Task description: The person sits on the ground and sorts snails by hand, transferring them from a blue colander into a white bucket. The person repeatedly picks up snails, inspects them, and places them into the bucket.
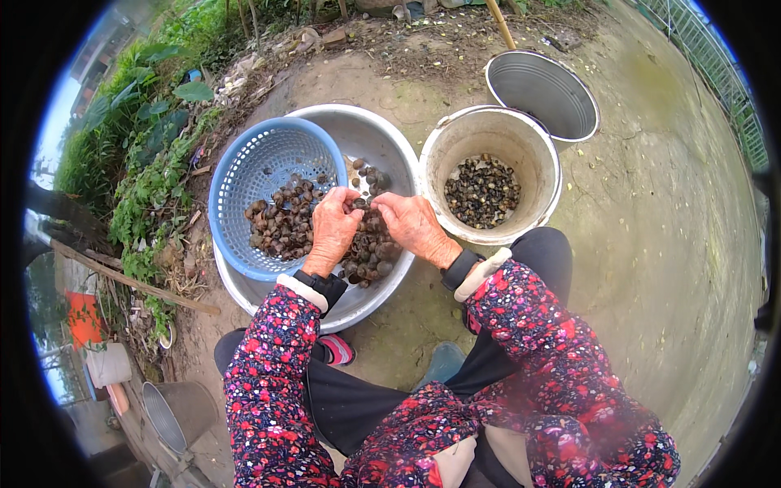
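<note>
My left hand [335, 224] and my right hand [415, 226] meet over a wide metal basin [396, 146], their fingertips together on a small dark snail. Inside the basin lies a heap of brown snails [369, 259], partly hidden under my hands. A blue plastic colander [235, 201] rests in the basin's left part, with many snails [284, 219] in it, by my left hand. To the right of my right hand stands a whitish bucket [531, 158]; small dark pieces, some pale [482, 192], cover its bottom.
Behind the bucket stands a metal pail [543, 91], near a bamboo pole [500, 24]. Plants and rubble line the left side, with a wooden stick [134, 277] across them. Another pail [180, 415] lies tilted at lower left. My knees and a pink shoe [337, 350] are close to the basin.
</note>
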